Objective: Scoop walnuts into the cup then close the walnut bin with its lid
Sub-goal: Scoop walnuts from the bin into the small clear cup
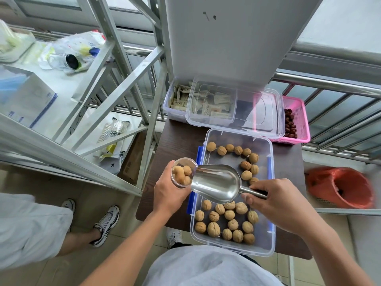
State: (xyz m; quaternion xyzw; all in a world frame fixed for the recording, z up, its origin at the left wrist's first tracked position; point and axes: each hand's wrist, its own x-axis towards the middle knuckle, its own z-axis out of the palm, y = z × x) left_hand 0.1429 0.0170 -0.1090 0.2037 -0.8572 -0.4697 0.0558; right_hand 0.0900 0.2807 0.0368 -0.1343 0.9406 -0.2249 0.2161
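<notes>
We hold a clear plastic cup (182,171) in our left hand (170,194), with the fingers curled around its side from below. The cup tips to the right and has a few walnuts inside it. Our left arm reaches in from the bottom of the view, just left of the walnut bin (266,242).

Our right hand (274,200) pinches the thin handle of a shiny metal scoop (216,183), thumb under it and fingers folded over the top. The scoop looks empty, and its open mouth touches the rim of the cup. The right arm comes in from the lower right, and the hand hangs over the bin.

The bin is open on the dark surface (177,141). Loose walnuts (226,221) lie in it, some near us and some in a curved line at the far end. The clear lid (266,112) rests behind the bin, on top of a box of small packets (206,102) and a pink basket (296,120). We think the dark things in the basket are dried dates, but they are small and hard to see.
</notes>
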